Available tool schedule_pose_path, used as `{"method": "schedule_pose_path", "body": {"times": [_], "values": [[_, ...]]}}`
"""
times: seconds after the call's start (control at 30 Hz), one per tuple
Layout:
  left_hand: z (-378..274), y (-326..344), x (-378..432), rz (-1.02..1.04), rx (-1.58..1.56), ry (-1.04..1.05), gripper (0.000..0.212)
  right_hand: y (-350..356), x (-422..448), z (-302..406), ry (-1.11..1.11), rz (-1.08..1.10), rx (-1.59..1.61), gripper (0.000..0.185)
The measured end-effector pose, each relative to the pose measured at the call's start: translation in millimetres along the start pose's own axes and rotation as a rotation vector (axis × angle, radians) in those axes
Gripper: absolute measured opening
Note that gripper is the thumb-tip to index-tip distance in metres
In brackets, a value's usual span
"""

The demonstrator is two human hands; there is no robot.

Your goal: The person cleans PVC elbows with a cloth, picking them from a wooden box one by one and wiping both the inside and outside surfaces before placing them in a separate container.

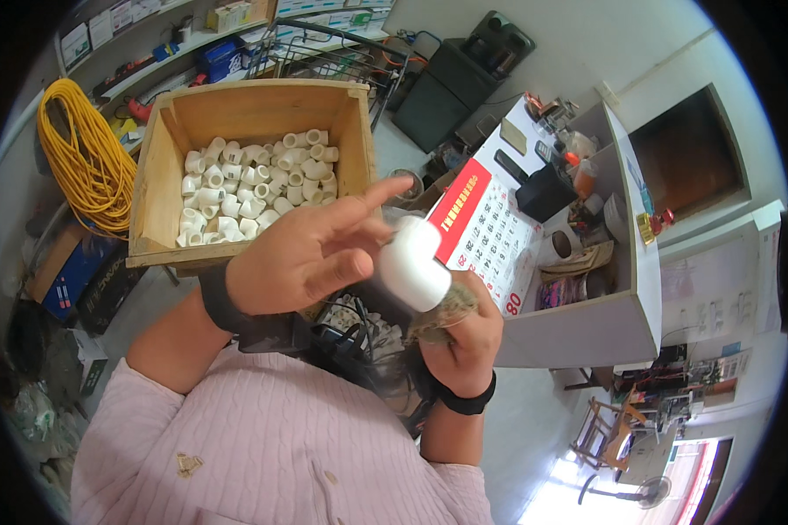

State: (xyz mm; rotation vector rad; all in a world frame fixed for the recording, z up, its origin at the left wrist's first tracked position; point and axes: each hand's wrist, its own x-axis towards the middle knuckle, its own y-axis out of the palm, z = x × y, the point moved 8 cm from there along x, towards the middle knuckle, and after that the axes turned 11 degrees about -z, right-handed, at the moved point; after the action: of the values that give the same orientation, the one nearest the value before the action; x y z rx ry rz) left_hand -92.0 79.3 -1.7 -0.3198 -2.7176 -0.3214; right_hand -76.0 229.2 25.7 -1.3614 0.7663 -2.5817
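Note:
A white plastic elbow pipe fitting (415,264), slightly blurred, is between my two hands. My left hand (302,256) has its fingers spread, with the fingertips just beside the fitting; whether they touch it cannot be told. My right hand (463,341) is closed on a greyish-brown cloth (443,315), which lies against the lower end of the fitting. Many more white elbow fittings (256,184) lie in a wooden box (256,105) beyond my left hand. Below my hands, partly hidden by clear plastic film, are more small pale fittings (368,328).
A desk (578,335) with a wall calendar sheet (492,236), a phone (511,167) and a black box (545,195) stands at the right. A coiled yellow hose (82,157) hangs at the left. Behind the box are a wire cart (335,49) and a black speaker (499,46).

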Motion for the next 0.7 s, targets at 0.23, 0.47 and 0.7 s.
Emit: {"method": "schedule_pose_path", "body": {"times": [0.23, 0.47, 0.7], "values": [[10, 23, 2, 0.096, -0.015, -0.186, 0.060, -2, -20, -13, 0.072, 0.037, -0.053, 0.023], [-10, 69, 3, 0.250, 0.708, 0.607, 0.041, -11, -72, -60, 0.839, 0.044, 0.863, 0.023], [14, 76, 16, 0.119, 0.614, 0.316, 0.048, -57, -104, -93, 0.994, -0.459, 0.837, 0.042]]}}
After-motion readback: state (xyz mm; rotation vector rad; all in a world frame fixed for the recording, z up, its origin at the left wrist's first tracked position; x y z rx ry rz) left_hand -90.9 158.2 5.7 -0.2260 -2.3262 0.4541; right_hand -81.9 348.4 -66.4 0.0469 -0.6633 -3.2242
